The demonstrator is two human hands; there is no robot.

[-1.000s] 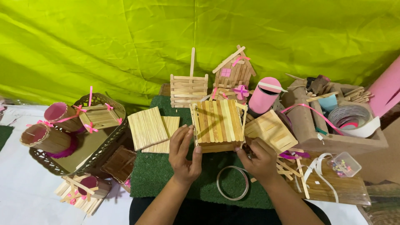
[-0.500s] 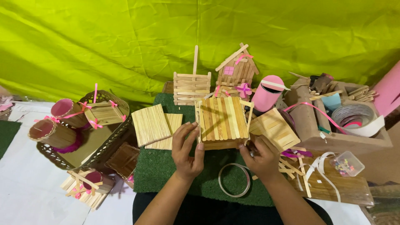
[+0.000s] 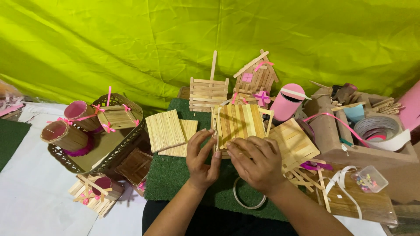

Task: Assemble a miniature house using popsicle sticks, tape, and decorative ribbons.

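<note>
A box made of pale craft sticks (image 3: 239, 123) stands on a green mat (image 3: 175, 175), its slatted side facing me. My left hand (image 3: 202, 157) grips its left edge with thumb and fingers. Across the lower front edge lies my right hand (image 3: 257, 161), fingers pressed on the wood. Flat stick panels (image 3: 168, 130) rest just left of the box, and another panel (image 3: 294, 143) leans at its right.
A stick house with pink trim (image 3: 255, 78), a stick fence box (image 3: 208, 93) and a pink cup (image 3: 286, 102) stand behind. A tray (image 3: 94, 148) at left holds pink-ribboned pots. A cardboard box (image 3: 372, 144) of tape and supplies sits at right. A ring (image 3: 248, 199) lies near me.
My right hand has moved left from beside the box onto its lower front edge. The left hand has closed in on the left edge. The camera view shifted slightly.
</note>
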